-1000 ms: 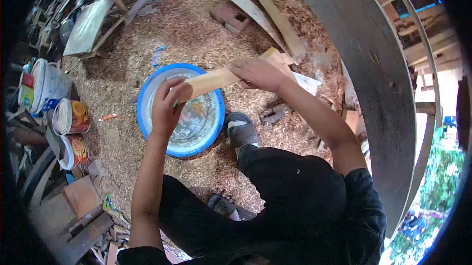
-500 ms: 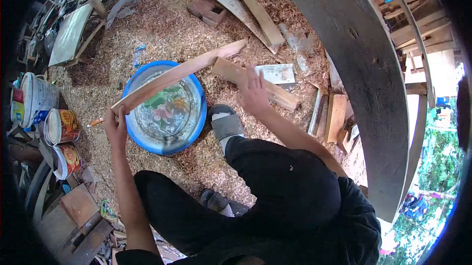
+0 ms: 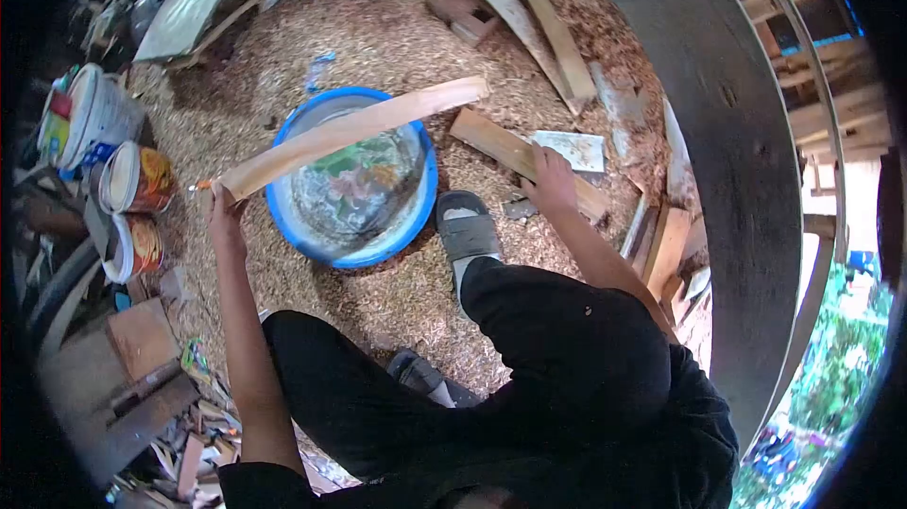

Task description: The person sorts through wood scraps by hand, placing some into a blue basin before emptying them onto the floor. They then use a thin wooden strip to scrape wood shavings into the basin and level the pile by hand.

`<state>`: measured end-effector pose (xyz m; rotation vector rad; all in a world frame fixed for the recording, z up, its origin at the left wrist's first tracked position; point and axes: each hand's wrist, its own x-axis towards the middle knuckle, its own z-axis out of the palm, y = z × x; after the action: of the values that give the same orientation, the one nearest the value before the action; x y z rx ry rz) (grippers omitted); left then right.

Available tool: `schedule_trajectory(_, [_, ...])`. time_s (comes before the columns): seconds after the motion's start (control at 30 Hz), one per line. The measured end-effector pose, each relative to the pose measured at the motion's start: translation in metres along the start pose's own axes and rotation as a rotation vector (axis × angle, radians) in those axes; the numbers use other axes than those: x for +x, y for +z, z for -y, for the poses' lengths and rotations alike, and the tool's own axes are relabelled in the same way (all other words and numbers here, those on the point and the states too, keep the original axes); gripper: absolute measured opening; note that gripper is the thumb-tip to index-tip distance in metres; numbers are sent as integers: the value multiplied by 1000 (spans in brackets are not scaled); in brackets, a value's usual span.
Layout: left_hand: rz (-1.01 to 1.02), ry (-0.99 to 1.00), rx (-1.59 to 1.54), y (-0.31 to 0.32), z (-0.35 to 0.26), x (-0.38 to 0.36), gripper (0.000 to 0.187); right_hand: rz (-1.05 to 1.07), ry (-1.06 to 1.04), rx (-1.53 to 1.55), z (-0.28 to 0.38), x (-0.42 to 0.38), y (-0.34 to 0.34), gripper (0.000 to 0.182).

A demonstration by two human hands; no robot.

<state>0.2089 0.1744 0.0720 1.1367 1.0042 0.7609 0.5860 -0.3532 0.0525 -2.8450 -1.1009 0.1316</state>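
My left hand [image 3: 227, 216] is closed round the near end of a long, slightly curved wooden strip [image 3: 350, 136]. The strip slants up and to the right above a blue-rimmed basin [image 3: 430, 178] with a flower pattern inside. Just beyond my left fingertips shows a small orange item [image 3: 201, 185], too small to name. My right hand [image 3: 553, 186] has its fingers over the edge of a shorter wooden board [image 3: 496, 142], gripping it near its right end. This board lies low over the shavings, beside a white block [image 3: 576, 150].
Wood shavings [image 3: 397, 46] cover the ground. Paint buckets [image 3: 142, 178] and scrap wood stand on the left. Loose boards [image 3: 557, 41] and a brick-like block [image 3: 463, 13] lie ahead. A large dark curved plank [image 3: 699, 112] runs along the right. My sandalled foot [image 3: 470, 235] is near the basin.
My right hand, spread above the shorter board before, has come down and closed on it. My left hand keeps the long strip. The whole view has shifted and turned slightly.
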Motion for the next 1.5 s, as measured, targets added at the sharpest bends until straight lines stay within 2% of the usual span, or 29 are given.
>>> schedule_trajectory(0.17, [-48, -65, -221, -64, 12, -11, 45, 12, -113, 23, 20, 11, 15, 88])
schedule_trajectory(0.2, [-116, -89, -251, -73, 16, -15, 43, 19, -130, 29, 28, 16, 20, 88])
schedule_trajectory(0.3, [-175, -184, -333, -101, 27, -28, 42, -55, -149, 128, 52, 33, 33, 87])
schedule_trajectory(0.37, [-164, -189, -363, -113, 33, -31, 43, -225, -208, 217, 66, 47, 37, 85])
schedule_trajectory(0.47, [-9, -279, -188, -105, 31, -45, 47, -207, -195, 250, 83, 66, 36, 84])
schedule_trajectory(0.5, [-14, -277, -193, -107, 38, -45, 47, -215, -198, 257, 87, 70, 36, 84])
schedule_trajectory(0.57, [-61, -430, -7, -109, 52, -45, 43, -217, -211, 240, 93, 73, 34, 83])
schedule_trajectory(0.6, [56, -478, 115, -107, 47, -49, 42, -219, -214, 226, 94, 73, 34, 83])
schedule_trajectory(0.63, [54, -480, 113, -103, 45, -54, 42, -217, -217, 224, 92, 71, 36, 83])
schedule_trajectory(0.7, [204, -651, 335, -98, 43, -63, 41, -205, -236, 187, 83, 66, 39, 91])
schedule_trajectory(0.73, [336, -816, 401, -98, 42, -61, 41, -206, -244, 185, 81, 61, 36, 91])
schedule_trajectory(0.77, [331, -815, 394, -98, 44, -64, 41, -179, -196, 171, 79, 54, 32, 90])
schedule_trajectory(0.87, [730, -903, 732, -80, 31, -81, 49, -98, -112, 176, 69, 47, 33, 85])
schedule_trajectory(0.97, [843, -924, 770, -82, 40, -72, 51, -61, -85, 215, 75, 46, 30, 80])
schedule_trajectory(1.03, [852, -893, 816, -75, 44, -70, 50, -76, -101, 228, 83, 46, 28, 78])
schedule_trajectory(1.1, [682, -460, 834, -70, 48, -71, 49, -192, -154, 288, 96, 47, 28, 76])
schedule_trajectory(1.17, [643, -382, 786, -37, 23, -76, 46, -204, -203, 338, 115, 51, 12, 75])
schedule_trajectory(1.23, [597, -170, 713, -14, 9, -79, 47, -215, -258, 391, 142, 56, -8, 75])
schedule_trajectory(1.27, [598, -124, 659, 2, 2, -81, 49, -200, -287, 413, 157, 59, -16, 72])
schedule_trajectory(1.4, [533, -44, 495, 69, -5, -87, 58, -65, -393, 534, 223, 66, -39, 72])
schedule_trajectory(1.5, [417, -255, 25, 96, -9, -89, 52, 49, -476, 614, 276, 60, -41, 74])
